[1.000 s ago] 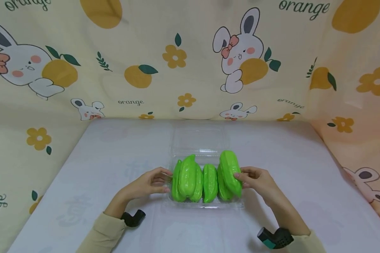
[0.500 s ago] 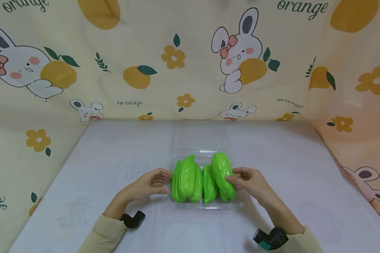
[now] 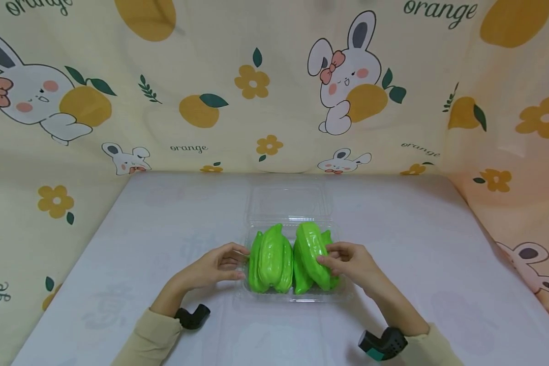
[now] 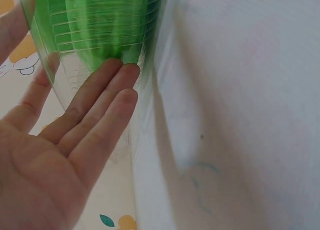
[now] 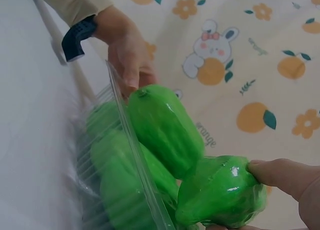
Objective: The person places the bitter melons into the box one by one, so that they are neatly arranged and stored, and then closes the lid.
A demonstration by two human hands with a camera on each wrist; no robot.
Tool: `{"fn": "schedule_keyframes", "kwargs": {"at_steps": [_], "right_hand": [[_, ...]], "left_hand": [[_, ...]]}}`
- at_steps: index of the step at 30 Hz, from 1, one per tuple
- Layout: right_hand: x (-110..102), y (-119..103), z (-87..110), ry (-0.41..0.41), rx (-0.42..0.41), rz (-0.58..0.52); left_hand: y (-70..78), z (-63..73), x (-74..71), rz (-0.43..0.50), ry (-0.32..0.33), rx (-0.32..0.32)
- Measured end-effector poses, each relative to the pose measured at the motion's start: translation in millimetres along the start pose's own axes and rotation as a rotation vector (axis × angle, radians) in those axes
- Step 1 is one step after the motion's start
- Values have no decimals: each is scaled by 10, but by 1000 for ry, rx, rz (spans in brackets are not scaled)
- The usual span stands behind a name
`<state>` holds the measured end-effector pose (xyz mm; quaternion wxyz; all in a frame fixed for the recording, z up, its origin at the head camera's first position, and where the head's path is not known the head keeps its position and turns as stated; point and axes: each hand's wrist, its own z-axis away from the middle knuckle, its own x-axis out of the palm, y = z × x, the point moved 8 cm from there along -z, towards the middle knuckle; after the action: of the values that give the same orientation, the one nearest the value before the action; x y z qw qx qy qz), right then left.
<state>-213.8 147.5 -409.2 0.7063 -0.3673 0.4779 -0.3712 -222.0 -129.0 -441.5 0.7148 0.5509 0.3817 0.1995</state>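
Observation:
A clear plastic clamshell box (image 3: 293, 299) lies with its lid open toward the back, holding several glossy green peppers (image 3: 271, 256). My right hand (image 3: 354, 262) pinches one green pepper (image 3: 311, 251) between thumb and fingers, above the others at the box's right side. In the right wrist view this held pepper (image 5: 222, 195) shows my thumb (image 5: 280, 175) on its end, and it meets another pepper (image 5: 165, 130) there. At the box's left wall, my left hand (image 3: 212, 264) rests with fairly straight fingers; in the left wrist view its fingertips (image 4: 127, 74) overlap the ribbed clear wall.
The transparent lid (image 3: 288, 201) lies back on the white tabletop (image 3: 178, 203). Behind and at the sides hangs a cream cloth (image 3: 283, 122) printed with rabbits and oranges. Both wrists carry black camera mounts (image 3: 193, 316).
My right hand has moved left with the held green pepper, from the box's right edge toward its middle, uncovering another pepper on the right. My left hand has stayed at the left wall.

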Motion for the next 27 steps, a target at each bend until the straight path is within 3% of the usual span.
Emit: {"fn": "schedule_keyframes", "kwargs": {"at_steps": [27], "right_hand": [[210, -71, -68, -34, -25, -54]], "left_hand": [[11, -8, 6, 36, -19, 20]]}}
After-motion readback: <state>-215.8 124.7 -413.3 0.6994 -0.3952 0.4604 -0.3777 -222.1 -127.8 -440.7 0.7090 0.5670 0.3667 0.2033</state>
